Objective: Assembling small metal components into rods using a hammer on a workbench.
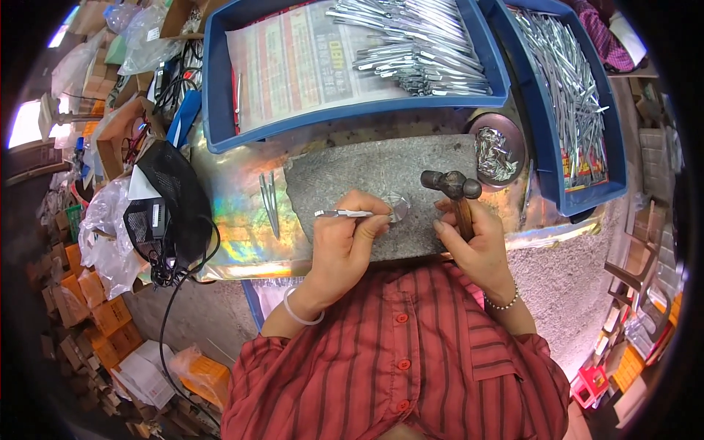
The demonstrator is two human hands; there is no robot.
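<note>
My left hand [343, 248] pinches a slim silvery metal piece [339, 213] between thumb and fingers. It lies sideways just over the dark grey slab [323, 172], beside a shiny round worn spot [400, 204]; its right end is hidden by my fingertips. In my right hand [481, 238] is a ball-peen hammer [450, 183], gripped by its wooden handle. The hammer's dark head is raised near the slab's right side. A round dish [519, 139] of small shiny metal parts [495, 155] stands beside the slab's right end. Left of the slab lie a few slim metal pieces [270, 202].
Across the far side stands a blue tray [308, 116] with a heap of slim metal pieces [433, 51]. Another blue tray [555, 176], also filled, is at the right. A black mesh bag [172, 194] with cables sits at the left table edge; cartons [110, 317] crowd the floor.
</note>
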